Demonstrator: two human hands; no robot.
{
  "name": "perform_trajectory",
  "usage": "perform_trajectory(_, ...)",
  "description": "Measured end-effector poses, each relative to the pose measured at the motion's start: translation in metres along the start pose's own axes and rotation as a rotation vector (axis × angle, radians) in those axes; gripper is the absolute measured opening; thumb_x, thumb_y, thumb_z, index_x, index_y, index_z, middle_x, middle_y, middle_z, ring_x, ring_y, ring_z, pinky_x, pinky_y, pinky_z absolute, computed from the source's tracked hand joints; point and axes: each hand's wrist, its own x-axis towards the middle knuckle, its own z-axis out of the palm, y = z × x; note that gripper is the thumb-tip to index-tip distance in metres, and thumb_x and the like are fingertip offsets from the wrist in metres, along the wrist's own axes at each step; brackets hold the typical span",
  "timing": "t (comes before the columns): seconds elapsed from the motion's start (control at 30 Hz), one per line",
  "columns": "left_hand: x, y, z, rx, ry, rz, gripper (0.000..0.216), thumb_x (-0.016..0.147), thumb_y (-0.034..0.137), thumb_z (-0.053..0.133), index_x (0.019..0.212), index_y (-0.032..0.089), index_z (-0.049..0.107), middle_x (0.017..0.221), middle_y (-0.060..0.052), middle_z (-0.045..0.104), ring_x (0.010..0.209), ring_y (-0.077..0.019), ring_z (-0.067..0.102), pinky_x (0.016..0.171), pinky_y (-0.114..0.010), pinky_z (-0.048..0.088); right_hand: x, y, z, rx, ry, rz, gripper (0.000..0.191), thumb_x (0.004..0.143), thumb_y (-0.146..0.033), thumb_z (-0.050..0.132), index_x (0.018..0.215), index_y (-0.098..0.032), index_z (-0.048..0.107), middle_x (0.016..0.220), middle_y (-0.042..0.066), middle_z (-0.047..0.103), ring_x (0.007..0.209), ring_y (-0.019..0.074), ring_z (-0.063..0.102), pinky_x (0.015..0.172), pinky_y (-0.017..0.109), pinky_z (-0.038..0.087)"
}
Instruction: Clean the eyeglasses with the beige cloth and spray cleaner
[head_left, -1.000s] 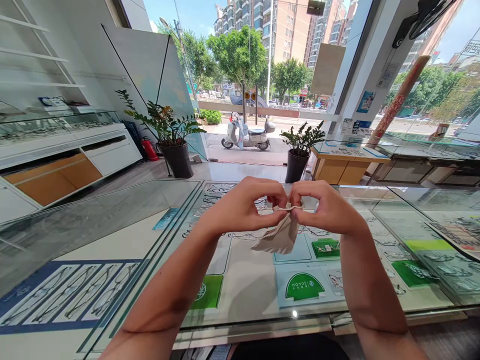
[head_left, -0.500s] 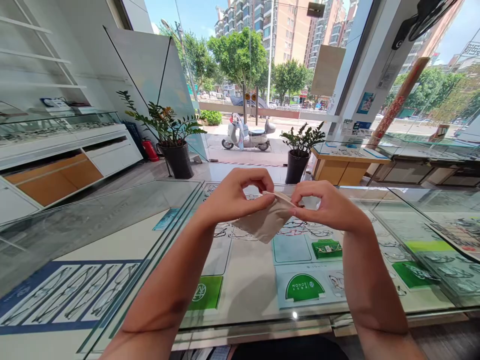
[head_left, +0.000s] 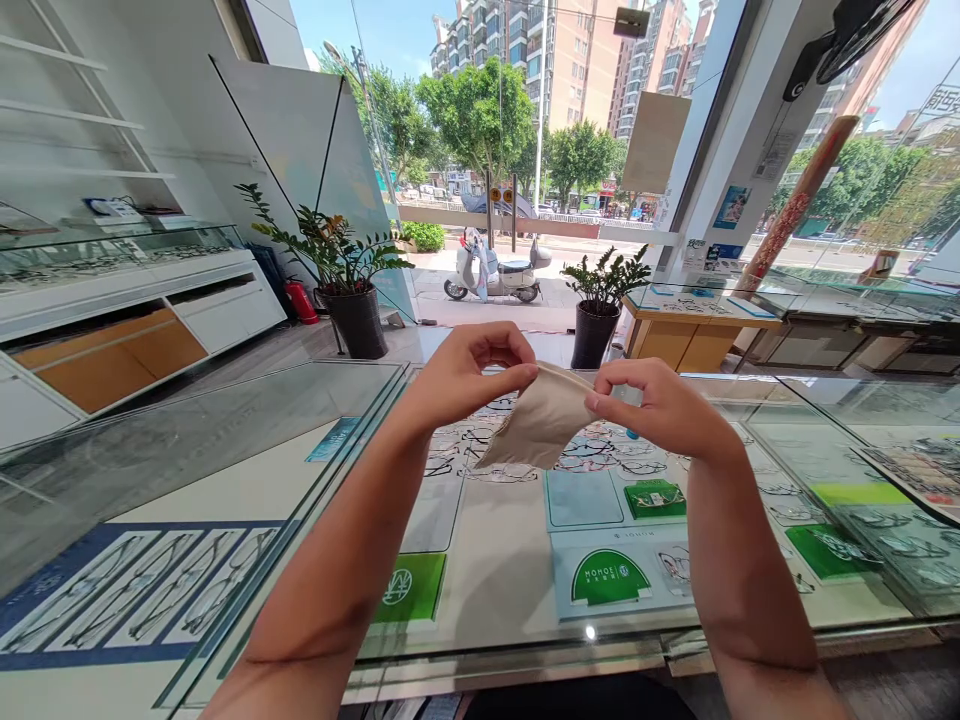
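A small beige cloth (head_left: 541, 420) hangs in the air above the glass display counter (head_left: 495, 640), stretched between my two hands. My left hand (head_left: 476, 375) pinches its upper left corner between thumb and forefinger. Its upper right corner is in the pinch of my right hand (head_left: 649, 405). The lower part of the cloth droops down to the left, with some wrinkles. Behind and below it, several pairs of eyeglasses (head_left: 581, 460) lie under the glass.
Inside the counter are a green half-round sign (head_left: 609, 577), a green box (head_left: 655, 498) and a green card (head_left: 414, 587). On the left, more glasses (head_left: 150, 585) lie in a blue-edged tray. Potted plants (head_left: 360, 320) and a parked scooter (head_left: 499, 268) stand beyond.
The cloth has been pulled wider and flatter between my hands. My left hand has risen slightly and moved left, and my right hand has shifted a little to the right.
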Motion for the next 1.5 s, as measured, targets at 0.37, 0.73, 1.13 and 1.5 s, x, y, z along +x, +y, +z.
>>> perform_trajectory(0.37,-0.001,-0.002,0.0,0.068,-0.02,0.014,0.022,0.09,0.036,0.083,0.084,0.016,0.074,0.082,-0.005,0.076,0.077,-0.0147,0.07,0.074,-0.026,0.06,-0.001,0.004,0.0,-0.007,0.065,0.011,0.039,0.104,-0.044,0.065,0.073,-0.021,0.06,0.074,-0.001,0.064,0.071,0.0138,0.055,0.066,0.029,0.039)
perform_trajectory(0.73,0.0,0.0,0.003,0.132,0.015,0.001,0.017,0.092,0.032,0.078,0.084,0.017,0.073,0.081,-0.003,0.074,0.077,-0.0143,0.068,0.073,-0.026,0.057,0.0,0.001,0.003,-0.111,0.132,-0.013,0.035,0.102,-0.038,0.065,0.072,-0.022,0.057,0.073,-0.002,0.062,0.072,0.0145,0.054,0.067,0.03,0.036)
perform_trajectory(1.13,0.0,0.003,0.004,0.123,-0.036,-0.059,0.013,0.09,0.028,0.076,0.082,0.017,0.072,0.082,-0.002,0.075,0.079,-0.0154,0.068,0.076,-0.028,0.055,-0.001,-0.004,0.003,-0.192,0.158,-0.022,0.035,0.101,-0.034,0.064,0.071,-0.022,0.053,0.073,-0.002,0.061,0.071,0.0147,0.053,0.068,0.032,0.038)
perform_trajectory(1.5,0.0,-0.003,0.002,0.074,-0.053,-0.09,0.018,0.088,0.033,0.079,0.083,0.016,0.074,0.085,-0.005,0.079,0.08,-0.0166,0.071,0.077,-0.029,0.057,-0.002,-0.004,0.003,-0.247,0.192,-0.027,0.036,0.1,-0.033,0.068,0.07,-0.023,0.052,0.072,-0.002,0.061,0.071,0.0157,0.053,0.071,0.033,0.039)
